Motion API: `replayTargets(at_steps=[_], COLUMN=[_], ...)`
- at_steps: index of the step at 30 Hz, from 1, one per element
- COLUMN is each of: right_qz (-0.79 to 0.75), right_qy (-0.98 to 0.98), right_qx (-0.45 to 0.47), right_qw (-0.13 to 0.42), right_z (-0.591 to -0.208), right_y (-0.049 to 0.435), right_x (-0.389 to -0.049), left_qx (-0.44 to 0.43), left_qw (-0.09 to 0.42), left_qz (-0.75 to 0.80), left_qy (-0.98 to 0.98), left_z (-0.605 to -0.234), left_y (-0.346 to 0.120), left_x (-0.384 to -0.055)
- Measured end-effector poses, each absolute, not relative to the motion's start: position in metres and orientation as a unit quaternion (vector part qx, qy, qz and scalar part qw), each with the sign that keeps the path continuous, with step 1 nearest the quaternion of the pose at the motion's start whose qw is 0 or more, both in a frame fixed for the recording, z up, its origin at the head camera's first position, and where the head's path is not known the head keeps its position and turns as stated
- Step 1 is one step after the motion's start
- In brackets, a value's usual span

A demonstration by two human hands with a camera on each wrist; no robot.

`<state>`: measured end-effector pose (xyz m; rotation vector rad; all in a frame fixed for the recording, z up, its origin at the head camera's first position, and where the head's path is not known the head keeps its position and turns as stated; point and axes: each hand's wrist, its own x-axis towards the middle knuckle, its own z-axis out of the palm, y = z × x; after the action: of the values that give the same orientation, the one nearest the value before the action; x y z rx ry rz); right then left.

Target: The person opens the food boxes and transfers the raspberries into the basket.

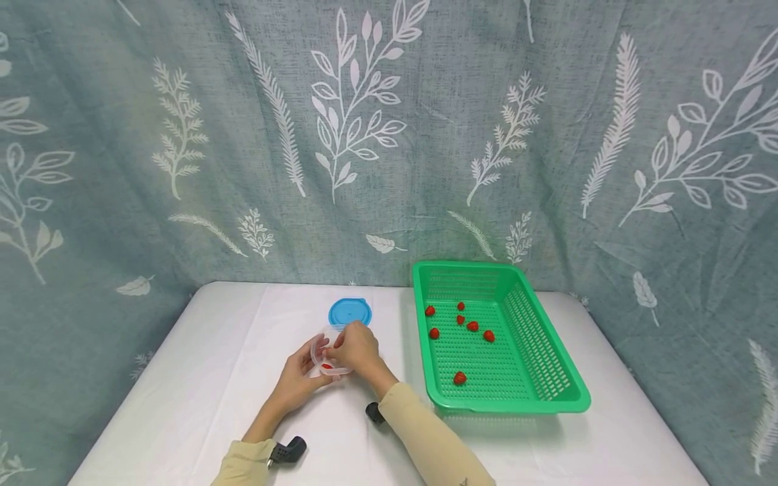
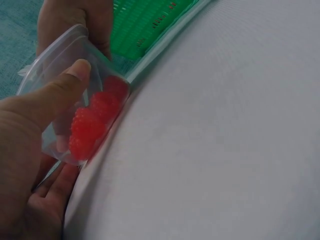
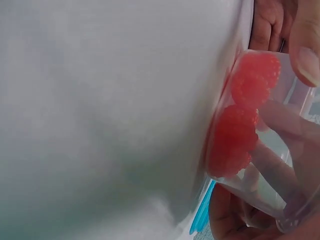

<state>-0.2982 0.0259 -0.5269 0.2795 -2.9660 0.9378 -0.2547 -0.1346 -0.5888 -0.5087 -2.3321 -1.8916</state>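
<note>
Beside one basket (image 1: pixel 516 407) of seven berries (image 1: pixel 459 378), the left grip (image 1: pixel 295 379) clasps one cup (image 2: pixel 100 70), the right grip (image 1: pixel 358 349), hold unclear.

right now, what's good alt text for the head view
A person's left hand holds a clear container of red berries while the right hand reaches into it, over a white table. A blue lid lies behind it; to the right, a green basket holds seven more berries.

In the head view, the right hand (image 1: pixel 360 351) hides part of the clear container (image 1: pixel 338 371). Inside it, red berries (image 3: pixel 233 140) blur together; beyond it, the left wrist view's top edge cuts off the green basket (image 2: pixel 131 31).
</note>
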Motion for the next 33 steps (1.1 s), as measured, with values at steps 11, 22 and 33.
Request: replayTargets(at_steps=[11, 22, 33], right_qz=[0.324, 0.374, 0.472], right_qy=[-0.938, -0.914, -0.855], right_qx=[0.125, 0.152, 0.197], right_qw=[0.005, 0.03, 0.09], right_z=[-0.529, -0.533, -0.535], right_y=[0.028, 0.031, 0.037], right_x=[-0.304, -0.303, -0.299], left_qx=[-0.169, -0.161, -0.16], left_qw=[0.054, 0.047, 0.045], left_qz=[-0.621, -0.611, -0.616], left_qy=[-0.763, -0.773, -0.77], left_z=[-0.588, -0.588, -0.586], left_y=[-0.133, -0.133, -0.133], left_x=[-0.254, -0.253, -0.254])
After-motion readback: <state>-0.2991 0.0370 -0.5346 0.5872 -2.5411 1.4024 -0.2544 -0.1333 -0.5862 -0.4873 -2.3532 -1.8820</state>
